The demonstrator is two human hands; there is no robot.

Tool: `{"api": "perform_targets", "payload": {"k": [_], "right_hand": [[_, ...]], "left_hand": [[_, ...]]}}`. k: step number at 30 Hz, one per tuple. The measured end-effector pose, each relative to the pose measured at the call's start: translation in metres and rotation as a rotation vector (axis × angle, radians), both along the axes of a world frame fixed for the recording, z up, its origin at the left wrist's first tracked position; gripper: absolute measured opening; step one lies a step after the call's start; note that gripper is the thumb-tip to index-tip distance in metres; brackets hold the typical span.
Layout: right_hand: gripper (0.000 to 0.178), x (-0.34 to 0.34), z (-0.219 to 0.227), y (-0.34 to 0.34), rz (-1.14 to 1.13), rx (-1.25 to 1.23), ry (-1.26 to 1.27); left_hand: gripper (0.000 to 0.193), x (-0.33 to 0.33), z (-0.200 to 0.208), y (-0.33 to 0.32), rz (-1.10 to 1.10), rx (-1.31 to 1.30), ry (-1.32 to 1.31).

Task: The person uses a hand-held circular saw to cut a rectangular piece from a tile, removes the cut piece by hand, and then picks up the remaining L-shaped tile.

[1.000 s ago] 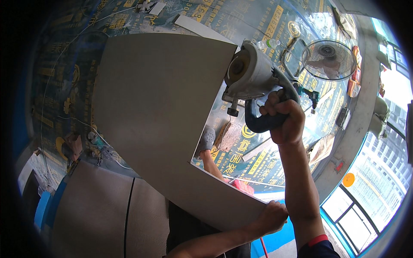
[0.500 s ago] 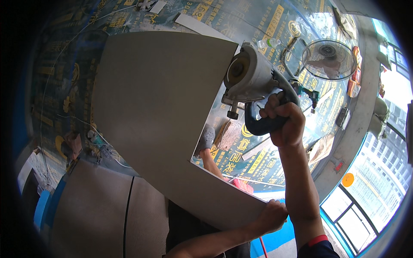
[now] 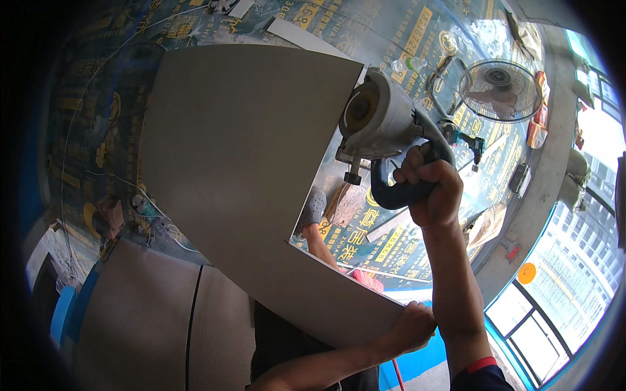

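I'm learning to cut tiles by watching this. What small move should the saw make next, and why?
Probably ease the saw a little further along the tile's edge. The right hand grips the handle with the tool at the tile's upper right corner, where an L-shaped notch is already cut out. The left hand steadies the tile's lower corner, so a slow, short push seems safe.

Blue printed floor sheeting (image 3: 398,39) with yellow lettering, spread beyond the right hand (image 3: 433,192). On it — a standing fan (image 3: 499,88) just above that hand, a clear plastic bottle (image 3: 407,64) up-left of it, a white strip (image 3: 300,36) farther left, crumpled scraps (image 3: 114,215) far left.
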State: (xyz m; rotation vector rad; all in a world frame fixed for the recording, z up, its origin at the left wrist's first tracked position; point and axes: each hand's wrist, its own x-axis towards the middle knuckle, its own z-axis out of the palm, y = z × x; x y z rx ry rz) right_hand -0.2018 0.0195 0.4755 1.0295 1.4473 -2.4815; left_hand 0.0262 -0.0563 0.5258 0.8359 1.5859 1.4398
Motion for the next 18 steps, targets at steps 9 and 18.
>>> {"api": "perform_targets", "payload": {"k": [9, 18], "right_hand": [[0.011, 0.0031, 0.0031, -0.0015, -0.002, 0.01, -0.018], [0.012, 0.0063, 0.0, -0.0033, 0.003, 0.003, -0.032]], "left_hand": [[0.01, -0.0003, 0.0018, 0.001, -0.003, 0.005, -0.139], [0.011, 0.0013, 0.0004, 0.0007, -0.043, -0.001, -0.137]]}}
